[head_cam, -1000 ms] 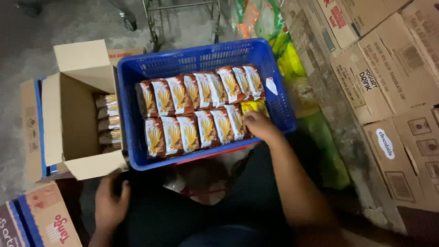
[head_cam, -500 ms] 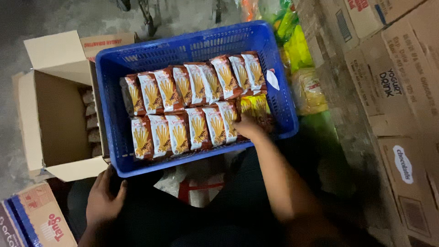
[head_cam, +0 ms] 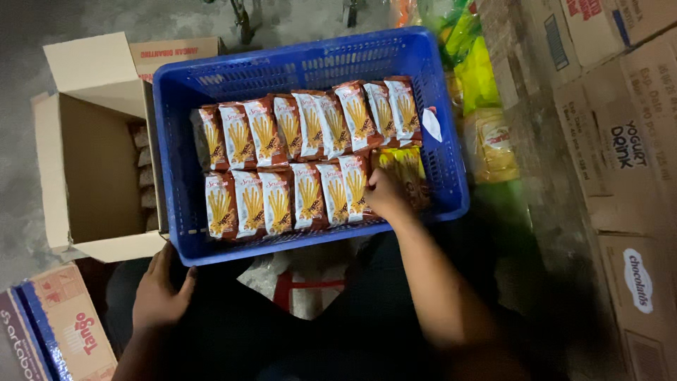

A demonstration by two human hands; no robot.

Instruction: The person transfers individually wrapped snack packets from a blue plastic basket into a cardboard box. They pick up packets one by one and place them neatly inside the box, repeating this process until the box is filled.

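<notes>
Right hand (head_cam: 386, 195) lies inside the blue crate (head_cam: 176, 141) at its near right corner, fingers pressed on the end snack packet (head_cam: 355, 185) of the near row, packets standing lengthwise away; left hand (head_cam: 161, 291), loosely curled and holding nothing, rests outside below the crate.

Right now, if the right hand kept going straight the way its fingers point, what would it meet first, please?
The right hand points into the blue crate; it would probably meet the front row of snack packets first, though depth is unclear.

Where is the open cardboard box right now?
In the head view, the open cardboard box sits on the floor at the left, pressed against the left wall of the blue crate, just above the person's left hand.
</notes>
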